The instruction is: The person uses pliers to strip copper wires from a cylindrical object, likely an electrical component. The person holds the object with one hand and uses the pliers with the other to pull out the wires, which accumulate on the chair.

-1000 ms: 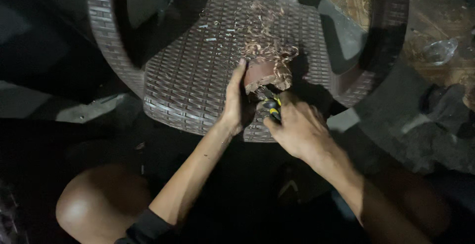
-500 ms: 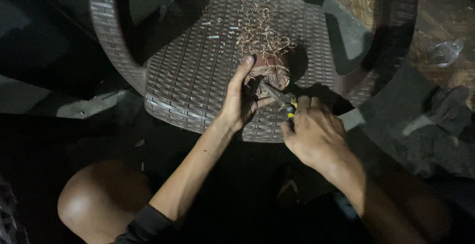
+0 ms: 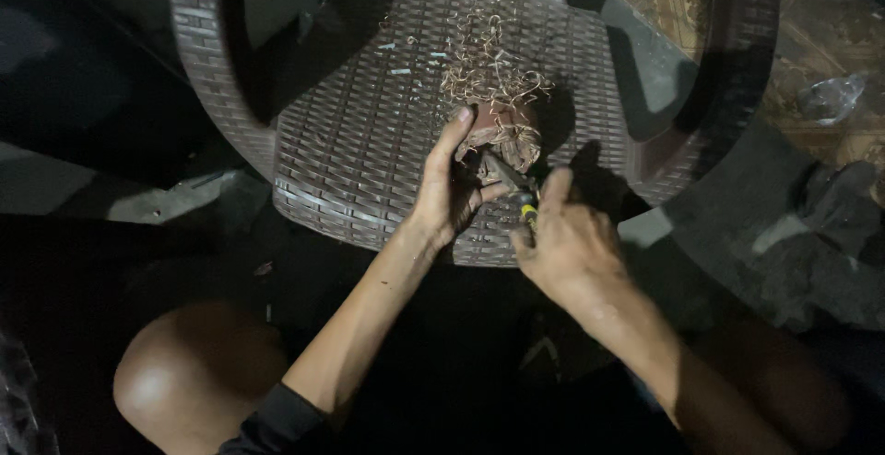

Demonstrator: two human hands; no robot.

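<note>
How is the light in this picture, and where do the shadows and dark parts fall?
Head view: light from above falls on the woven chair seat, the shavings and both forearms; the right hand throws a hard shadow to its upper right on the seat; the wood block under the left hand is half in shade; the lower frame is almost black; the knee shows a soft shine.

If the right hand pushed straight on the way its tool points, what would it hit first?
Probably the brown block. The right hand aims its tool up and left, and the tip seems already at the block, which the left hand steadies on the woven chair. Depth is unclear.
</note>
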